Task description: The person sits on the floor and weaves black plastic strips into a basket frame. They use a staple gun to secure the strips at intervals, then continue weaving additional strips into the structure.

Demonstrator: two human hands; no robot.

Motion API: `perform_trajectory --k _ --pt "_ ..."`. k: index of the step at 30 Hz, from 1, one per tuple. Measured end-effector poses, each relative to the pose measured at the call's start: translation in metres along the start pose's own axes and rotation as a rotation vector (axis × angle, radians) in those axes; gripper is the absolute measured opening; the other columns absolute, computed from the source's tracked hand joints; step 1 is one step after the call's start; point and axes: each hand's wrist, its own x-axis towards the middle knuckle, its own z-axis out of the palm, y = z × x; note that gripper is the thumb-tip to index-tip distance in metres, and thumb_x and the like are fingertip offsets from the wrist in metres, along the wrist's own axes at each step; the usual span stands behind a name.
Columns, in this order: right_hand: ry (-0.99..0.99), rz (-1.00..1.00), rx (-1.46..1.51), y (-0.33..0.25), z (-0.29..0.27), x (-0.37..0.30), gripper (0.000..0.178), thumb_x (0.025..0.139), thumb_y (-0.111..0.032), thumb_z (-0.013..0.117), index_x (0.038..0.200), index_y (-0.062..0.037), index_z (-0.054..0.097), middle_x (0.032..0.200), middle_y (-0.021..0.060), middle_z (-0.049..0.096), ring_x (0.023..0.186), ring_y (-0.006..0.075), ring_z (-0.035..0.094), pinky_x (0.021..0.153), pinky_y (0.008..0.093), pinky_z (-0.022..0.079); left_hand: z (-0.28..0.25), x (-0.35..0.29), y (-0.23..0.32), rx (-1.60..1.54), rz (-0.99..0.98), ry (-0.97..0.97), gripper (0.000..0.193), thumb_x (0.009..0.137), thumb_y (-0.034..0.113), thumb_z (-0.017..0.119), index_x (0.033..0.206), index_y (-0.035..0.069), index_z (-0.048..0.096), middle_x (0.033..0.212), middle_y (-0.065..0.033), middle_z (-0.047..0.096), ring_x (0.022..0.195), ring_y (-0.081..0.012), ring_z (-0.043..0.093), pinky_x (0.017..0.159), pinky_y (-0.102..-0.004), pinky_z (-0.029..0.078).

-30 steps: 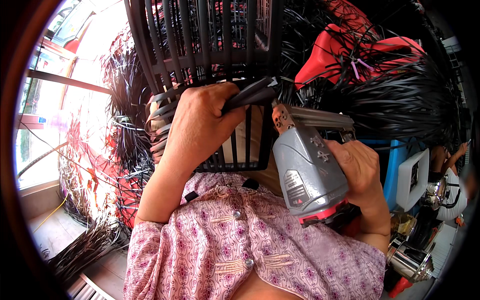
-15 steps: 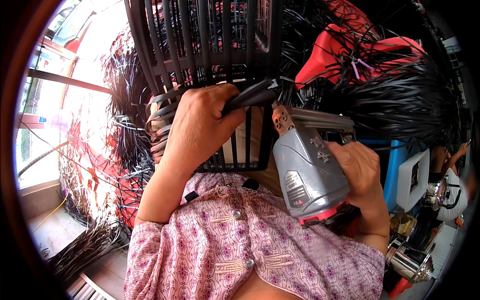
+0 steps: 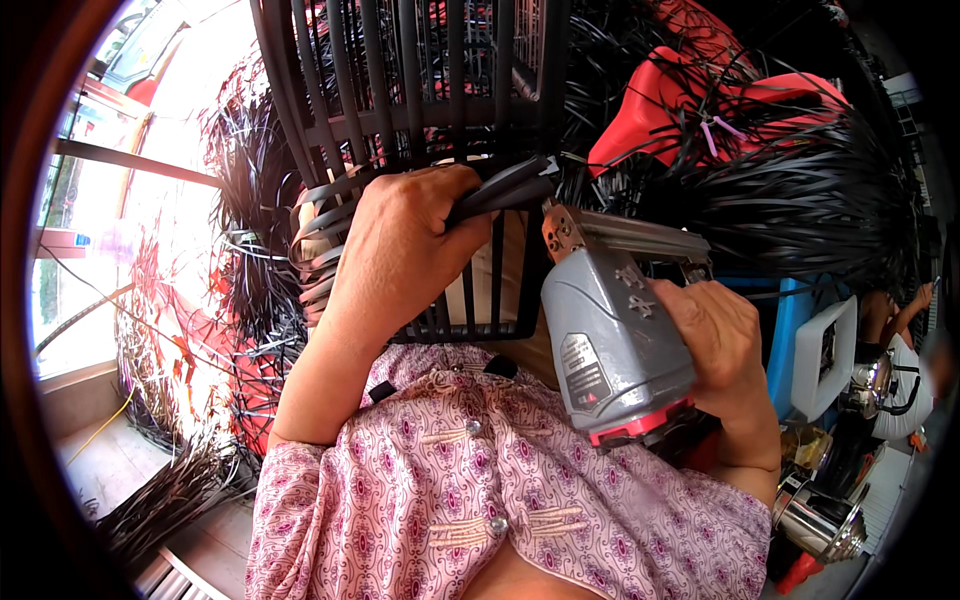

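My left hand (image 3: 405, 235) is closed round several black plastic strips (image 3: 505, 192), pinching them at the edge of a black slatted frame (image 3: 430, 105). Their cut ends stick out to the right of my fingers. In my right hand (image 3: 722, 345) is a grey nail gun (image 3: 615, 335) with a red-trimmed end, gripped by its handle, which my fingers mostly hide. The gun's nose points up and left, close to the strip ends, with a small gap showing. Below my left hand, more slats of the frame reach down toward my lap.
Heaps of loose black strips (image 3: 800, 215) lie at the right, some over a red plastic seat (image 3: 650, 115). More strips pile up at the left (image 3: 255, 200). A blue container (image 3: 790, 340), a white tray (image 3: 828, 360) and metal pots (image 3: 825, 520) stand at the right, near another person's arm (image 3: 905, 315).
The nail gun has shifted very slightly left and tilted a little. My left hand keeps its hold on the strips in nearly the same place.
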Motion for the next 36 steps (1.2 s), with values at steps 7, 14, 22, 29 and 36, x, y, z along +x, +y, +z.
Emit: perform_trajectory --k 7,14,22,29,36 --pt "-0.032 0.054 -0.008 -0.009 -0.002 0.004 0.048 0.069 -0.007 0.07 0.115 -0.0016 0.058 0.076 0.0098 0.06 0.065 0.0278 0.06 0.059 0.0392 0.046 0.0 0.001 0.0 0.016 0.028 0.003 0.017 0.075 0.009 0.065 0.086 -0.004 0.064 0.078 -0.0217 0.063 0.077 -0.0407 0.063 0.069 -0.0448 0.05" --pt "0.031 0.04 -0.021 -0.006 0.004 -0.005 0.046 0.07 -0.008 0.074 0.113 -0.0004 0.06 0.076 0.0105 0.061 0.062 0.0275 0.059 0.056 0.0383 0.045 0.003 0.004 -0.006 -0.006 0.024 0.025 0.021 0.081 0.016 0.072 0.093 -0.001 0.068 0.068 -0.0172 0.061 0.057 -0.0264 0.058 0.058 -0.0373 0.044" --pt "0.063 0.005 -0.009 -0.006 0.008 -0.018 0.054 0.07 -0.01 0.08 0.118 0.0024 0.057 0.076 0.0098 0.063 0.057 0.0248 0.058 0.051 0.0353 0.043 0.004 0.0 -0.004 0.001 0.012 -0.005 0.02 0.079 0.014 0.069 0.092 -0.001 0.067 0.073 -0.0181 0.063 0.066 -0.0308 0.062 0.063 -0.0402 0.047" --pt "0.042 -0.023 -0.045 -0.003 0.014 -0.023 0.056 0.07 -0.013 0.08 0.119 0.0022 0.056 0.073 0.009 0.059 0.055 0.0248 0.056 0.05 0.0359 0.041 0.008 -0.006 -0.002 0.05 0.04 0.033 0.018 0.075 0.011 0.066 0.088 -0.001 0.064 0.083 -0.0187 0.065 0.081 -0.0404 0.063 0.07 -0.0465 0.05" --pt "0.032 -0.025 -0.053 -0.004 0.015 -0.022 0.055 0.071 -0.013 0.079 0.118 0.0028 0.055 0.076 0.0099 0.061 0.056 0.0254 0.057 0.051 0.0362 0.042 0.006 -0.007 -0.002 0.028 0.025 0.006 0.019 0.074 0.011 0.065 0.089 -0.001 0.064 0.082 -0.0187 0.065 0.081 -0.04 0.063 0.07 -0.046 0.05"
